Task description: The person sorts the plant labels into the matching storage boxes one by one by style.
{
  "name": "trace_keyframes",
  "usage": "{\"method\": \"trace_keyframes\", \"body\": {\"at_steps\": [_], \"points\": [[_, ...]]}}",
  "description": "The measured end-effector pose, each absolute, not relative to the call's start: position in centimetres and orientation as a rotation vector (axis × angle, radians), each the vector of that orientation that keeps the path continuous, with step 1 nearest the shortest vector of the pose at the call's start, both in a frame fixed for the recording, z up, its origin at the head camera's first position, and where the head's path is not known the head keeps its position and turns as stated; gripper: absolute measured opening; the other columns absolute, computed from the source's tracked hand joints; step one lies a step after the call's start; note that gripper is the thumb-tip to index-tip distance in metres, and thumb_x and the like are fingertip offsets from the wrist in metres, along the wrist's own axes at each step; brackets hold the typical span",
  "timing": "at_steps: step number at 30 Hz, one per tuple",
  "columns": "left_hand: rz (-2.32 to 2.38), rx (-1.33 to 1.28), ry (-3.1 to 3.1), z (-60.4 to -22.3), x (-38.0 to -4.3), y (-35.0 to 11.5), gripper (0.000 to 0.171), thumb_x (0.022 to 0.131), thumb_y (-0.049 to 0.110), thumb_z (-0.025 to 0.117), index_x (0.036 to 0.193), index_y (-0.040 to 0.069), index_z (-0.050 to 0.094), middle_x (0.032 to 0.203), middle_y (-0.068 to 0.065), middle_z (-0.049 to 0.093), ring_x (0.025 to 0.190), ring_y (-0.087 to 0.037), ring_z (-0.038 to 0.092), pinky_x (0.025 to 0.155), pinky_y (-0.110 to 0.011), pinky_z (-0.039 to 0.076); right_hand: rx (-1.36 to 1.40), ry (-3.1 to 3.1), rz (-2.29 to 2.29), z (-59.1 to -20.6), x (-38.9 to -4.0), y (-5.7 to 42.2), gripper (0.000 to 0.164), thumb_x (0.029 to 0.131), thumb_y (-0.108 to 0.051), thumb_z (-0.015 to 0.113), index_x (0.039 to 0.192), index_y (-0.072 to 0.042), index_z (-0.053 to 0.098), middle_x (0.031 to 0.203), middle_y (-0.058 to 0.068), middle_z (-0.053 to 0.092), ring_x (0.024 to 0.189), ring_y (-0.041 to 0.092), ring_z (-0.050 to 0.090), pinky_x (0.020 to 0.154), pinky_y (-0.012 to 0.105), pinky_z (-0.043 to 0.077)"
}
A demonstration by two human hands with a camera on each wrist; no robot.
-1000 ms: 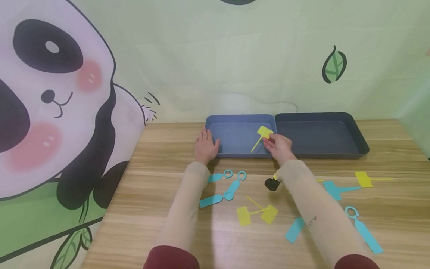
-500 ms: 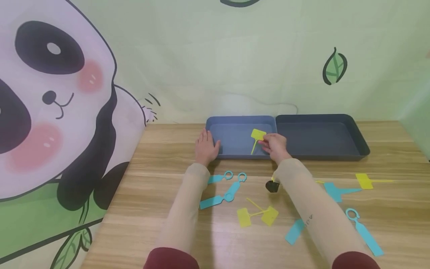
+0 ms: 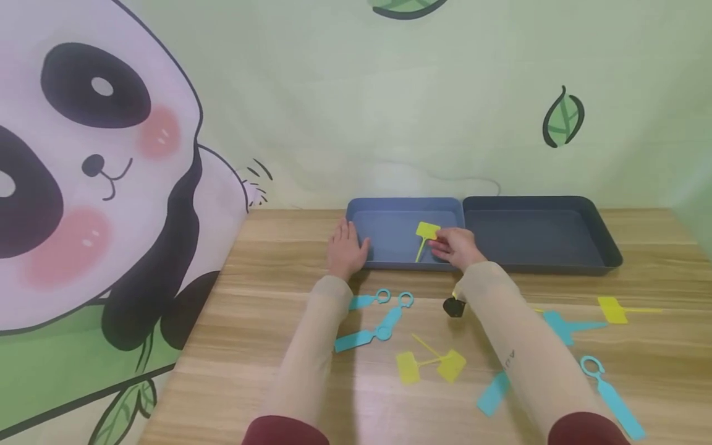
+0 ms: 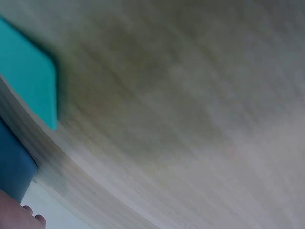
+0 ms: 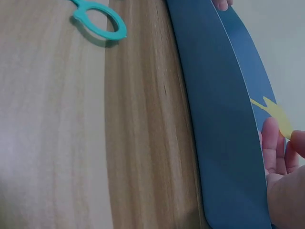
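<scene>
My right hand pinches a yellow T-shaped plant label by the edge of its head, over the right part of the light blue tray. The label's thin stem points down toward the tray's near wall. In the right wrist view, thumb and fingers hold the yellow label just beyond the tray wall. My left hand rests with straight fingers on the left end of the same tray. Only a few of its fingertips show in the left wrist view, beside the tray corner.
A dark tray adjoins on the right. Nearer lie blue ring-ended tags, two crossed yellow labels, another yellow label, a blue T-shaped label and a ringed blue tag. A black piece shows by the right sleeve.
My right hand has moved slightly left and lower with the yellow plant label, whose stem now hangs more upright. My left hand stays on the tray. The head view has shifted a little.
</scene>
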State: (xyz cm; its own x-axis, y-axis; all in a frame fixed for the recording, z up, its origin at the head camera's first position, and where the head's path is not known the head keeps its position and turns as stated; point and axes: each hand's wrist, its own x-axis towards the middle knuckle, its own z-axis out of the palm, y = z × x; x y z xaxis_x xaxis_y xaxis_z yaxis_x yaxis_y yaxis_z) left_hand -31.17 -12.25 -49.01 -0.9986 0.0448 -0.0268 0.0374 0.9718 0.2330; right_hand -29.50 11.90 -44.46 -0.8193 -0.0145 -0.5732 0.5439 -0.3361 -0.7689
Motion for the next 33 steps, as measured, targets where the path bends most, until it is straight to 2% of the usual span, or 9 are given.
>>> {"method": "trace_keyframes", "body": {"at_steps": [3, 9, 13, 17, 19, 23, 26, 28, 33], "points": [[0.358, 0.063, 3.092, -49.1, -31.1, -12.1, 0.067, 0.092, 0.045, 0.028, 0.141, 0.002, 0.014, 0.149, -0.013, 0.006, 0.137, -0.026, 0.009, 0.111, -0.041, 0.015, 0.71, 1.565, -2.162, -44.6, -29.7, 12.0, 0.014, 0.087, -0.005, 0.048, 0.1, -0.006, 0.045, 0.073, 0.002, 0.057, 0.064, 0.011, 0.062, 0.097, 0.033, 0.042], [0.37, 0.07, 3.089, -49.2, -31.2, -11.9, 0.067, 0.092, 0.045, 0.027, 0.141, 0.002, 0.013, 0.149, -0.013, 0.005, 0.138, -0.025, 0.007, 0.112, -0.04, 0.014, 0.767, 1.618, -2.102, -44.8, -30.0, 11.9, 0.034, 0.086, -0.002, 0.046, 0.119, 0.001, 0.039, 0.062, 0.002, 0.058, 0.055, 0.01, 0.062, 0.08, 0.028, 0.052], [0.369, 0.085, 3.092, -49.1, -31.2, -11.9, 0.067, 0.092, 0.046, 0.026, 0.141, 0.002, 0.013, 0.149, -0.013, 0.005, 0.138, -0.025, 0.008, 0.112, -0.04, 0.014, 0.805, 1.641, -2.078, -44.7, -30.1, 11.8, 0.037, 0.085, 0.0, 0.045, 0.121, 0.003, 0.037, 0.058, 0.002, 0.057, 0.051, 0.009, 0.06, 0.072, 0.025, 0.054], [0.364, 0.094, 3.1, -49.1, -31.2, -11.9, 0.068, 0.092, 0.046, 0.026, 0.141, 0.001, 0.014, 0.149, -0.014, 0.007, 0.137, -0.026, 0.01, 0.111, -0.041, 0.016, 0.834, 1.671, -2.036, -44.7, -30.1, 11.6, 0.041, 0.085, 0.0, 0.044, 0.125, 0.003, 0.035, 0.057, 0.001, 0.056, 0.049, 0.008, 0.059, 0.069, 0.024, 0.054], [0.362, 0.091, 3.101, -49.0, -31.1, -12.0, 0.068, 0.091, 0.046, 0.026, 0.141, 0.001, 0.014, 0.149, -0.014, 0.006, 0.137, -0.026, 0.01, 0.111, -0.041, 0.016, 0.838, 1.687, -2.024, -44.7, -30.2, 11.5, 0.037, 0.085, 0.0, 0.045, 0.122, 0.003, 0.038, 0.058, 0.002, 0.056, 0.049, 0.008, 0.058, 0.068, 0.024, 0.054], [0.367, 0.076, 3.092, -48.8, -31.1, -12.1, 0.068, 0.092, 0.046, 0.027, 0.141, 0.001, 0.013, 0.149, -0.013, 0.005, 0.137, -0.025, 0.009, 0.112, -0.04, 0.014, 0.82, 1.713, -2.011, -44.8, -30.2, 11.4, 0.014, 0.084, 0.0, 0.044, 0.098, 0.001, 0.045, 0.056, 0.002, 0.056, 0.048, 0.009, 0.058, 0.063, 0.024, 0.055], [0.359, 0.07, 3.082, -48.8, -31.0, -12.1, 0.068, 0.092, 0.046, 0.027, 0.141, 0.002, 0.013, 0.149, -0.013, 0.005, 0.137, -0.025, 0.009, 0.112, -0.039, 0.014, 0.808, 1.74, -1.987, -44.9, -30.1, 11.2, 0.007, 0.084, 0.001, 0.043, 0.09, 0.0, 0.045, 0.053, 0.002, 0.056, 0.046, 0.009, 0.057, 0.058, 0.023, 0.054], [0.356, 0.07, 3.079, -48.8, -31.0, -12.1, 0.068, 0.092, 0.046, 0.026, 0.141, 0.002, 0.013, 0.149, -0.013, 0.005, 0.137, -0.025, 0.009, 0.112, -0.039, 0.014, 0.804, 1.752, -1.979, -45.0, -30.1, 11.2, 0.011, 0.084, 0.002, 0.042, 0.094, 0.002, 0.045, 0.051, 0.003, 0.055, 0.045, 0.009, 0.057, 0.056, 0.024, 0.054], [0.345, 0.064, 3.093, -49.1, -31.2, -12.3, 0.067, 0.092, 0.045, 0.027, 0.141, 0.002, 0.013, 0.149, -0.013, 0.005, 0.137, -0.026, 0.011, 0.112, -0.04, 0.015, 0.803, 1.795, -1.947, -44.9, -30.1, 10.9, 0.039, 0.082, 0.001, 0.04, 0.121, 0.007, 0.037, 0.054, 0.002, 0.054, 0.045, 0.008, 0.056, 0.058, 0.024, 0.055]]}}
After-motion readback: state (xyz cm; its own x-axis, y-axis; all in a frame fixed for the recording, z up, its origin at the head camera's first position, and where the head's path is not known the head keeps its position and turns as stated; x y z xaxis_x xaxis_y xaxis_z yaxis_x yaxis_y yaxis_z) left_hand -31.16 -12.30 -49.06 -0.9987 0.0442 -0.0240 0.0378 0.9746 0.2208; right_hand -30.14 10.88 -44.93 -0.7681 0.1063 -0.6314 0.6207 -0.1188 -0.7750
